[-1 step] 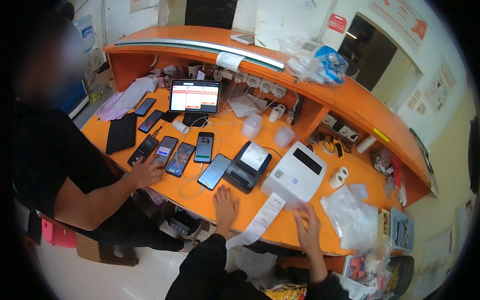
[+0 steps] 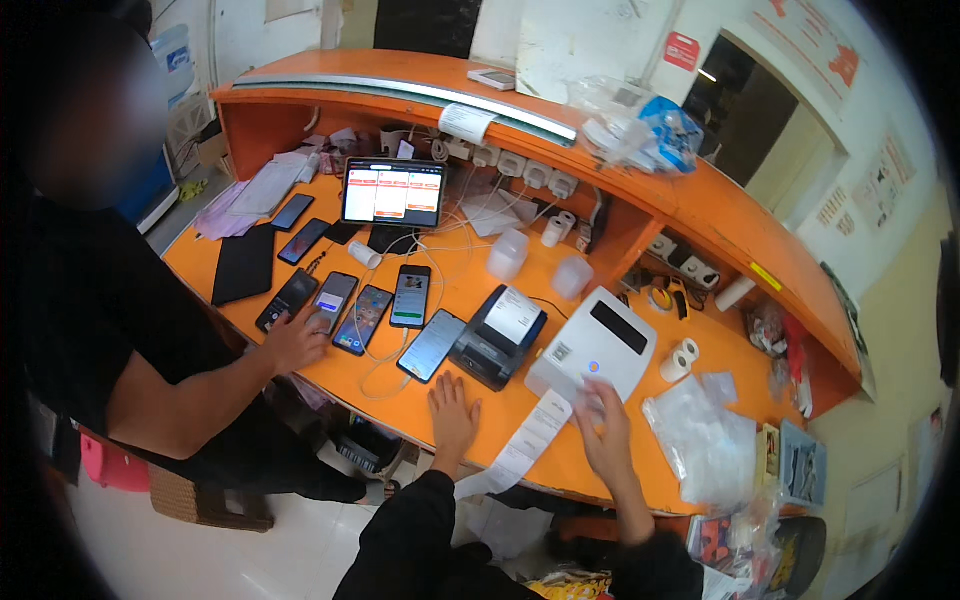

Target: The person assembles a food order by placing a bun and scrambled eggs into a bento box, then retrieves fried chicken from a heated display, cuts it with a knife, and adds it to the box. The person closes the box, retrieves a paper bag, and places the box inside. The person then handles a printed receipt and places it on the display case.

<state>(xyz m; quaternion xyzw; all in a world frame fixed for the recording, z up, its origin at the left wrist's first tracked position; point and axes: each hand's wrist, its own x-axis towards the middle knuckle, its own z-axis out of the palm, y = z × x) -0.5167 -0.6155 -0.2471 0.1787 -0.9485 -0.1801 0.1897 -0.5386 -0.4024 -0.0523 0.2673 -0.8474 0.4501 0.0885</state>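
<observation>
My left hand (image 2: 454,415) lies on the orange desk (image 2: 400,400) with its fingers outstretched, just below a phone with a pale blue screen (image 2: 431,346). Near the front corner of a white label printer (image 2: 600,337), my right hand (image 2: 606,432) is raised with thumb and fingers apart. Its fingertips are blurred, and I see nothing held in them. From the printer a strip of white printed labels (image 2: 527,443) runs down over the desk's front edge. A dark receipt printer (image 2: 482,355) with white paper on top stands between that phone and the label printer.
At the left, another person's hand (image 2: 298,340) touches one of several phones. A tablet (image 2: 392,192) with a lit screen stands behind them among white cables. Paper rolls (image 2: 680,358) and clear plastic bags (image 2: 703,435) lie right of the label printer; a grey tray (image 2: 803,465) sits farther right.
My right hand has moved up and slightly left toward the label printer's front corner. My left hand stays in place on the desk.
</observation>
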